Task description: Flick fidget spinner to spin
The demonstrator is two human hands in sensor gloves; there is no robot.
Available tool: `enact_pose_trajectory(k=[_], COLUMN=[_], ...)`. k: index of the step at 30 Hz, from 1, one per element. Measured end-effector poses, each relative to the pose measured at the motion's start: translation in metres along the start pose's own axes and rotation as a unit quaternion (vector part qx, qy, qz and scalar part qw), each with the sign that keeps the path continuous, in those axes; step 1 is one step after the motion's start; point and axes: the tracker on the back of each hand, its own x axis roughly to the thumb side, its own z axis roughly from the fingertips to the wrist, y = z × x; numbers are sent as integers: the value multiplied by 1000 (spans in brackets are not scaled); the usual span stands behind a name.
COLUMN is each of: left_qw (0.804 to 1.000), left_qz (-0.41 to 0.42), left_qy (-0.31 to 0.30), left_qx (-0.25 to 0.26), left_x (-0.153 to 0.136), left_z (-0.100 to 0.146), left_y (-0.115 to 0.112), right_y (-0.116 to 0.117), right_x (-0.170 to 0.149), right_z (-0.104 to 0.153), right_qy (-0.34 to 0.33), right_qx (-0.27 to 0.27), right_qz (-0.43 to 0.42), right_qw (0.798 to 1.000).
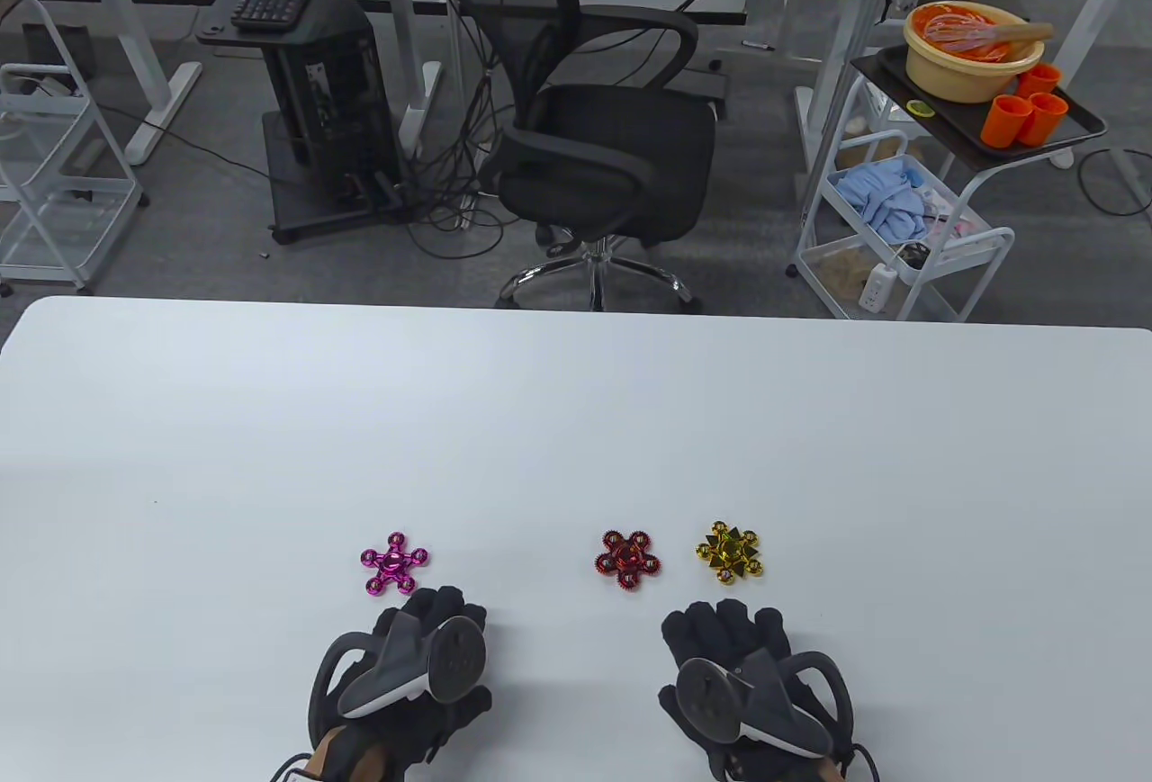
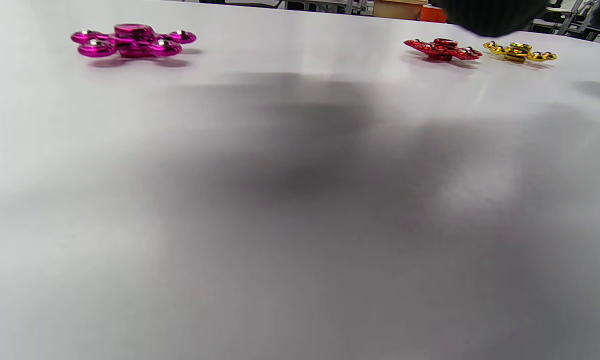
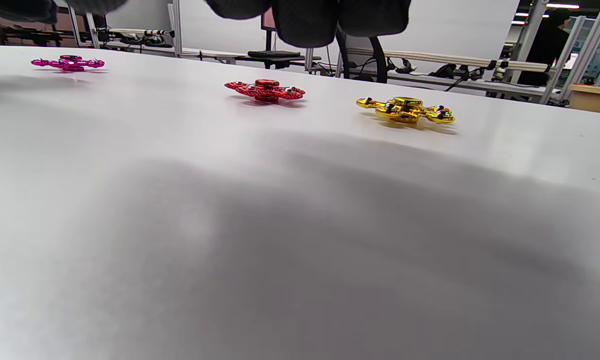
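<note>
Nothing flicked yet: left hand [image 1: 402,674] and right hand [image 1: 751,678] rest empty on the tabletop [image 1: 576,422], fingers loosely curled; pink spinner [image 1: 394,562] lies just beyond the left hand and needs reaching.

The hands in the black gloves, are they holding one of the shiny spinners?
No, nothing is held. The left hand and right hand are both near the table edge, apart from the pink spinner, red spinner and gold spinner.

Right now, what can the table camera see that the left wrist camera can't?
Only the table view shows both gloved hands, the left hand and right hand, plus the black office chair. Only the left wrist view shows the spinners side-on, low above the table. Both show the pink spinner, red spinner and gold spinner on the white table.
</note>
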Motion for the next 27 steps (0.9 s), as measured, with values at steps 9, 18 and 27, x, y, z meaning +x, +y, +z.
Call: enact_pose_trajectory(k=[9,18,27], left_qw=[989,982,979], left_qz=[95,129,109], left_qy=[107,141,170], left_qx=[28,-11,-37], left_x=[-66,-94,-100], left_z=[-21,-60,-79], left_y=[13,10,6], right_y=[-1,1,3], right_x=[-2,-8,-8], right_z=[1,-1,-2], right_qy=[2,11,6], right_qx=[0,6,12], right_qz=[0,-1,-9], right_qw=[1000,1000,1000])
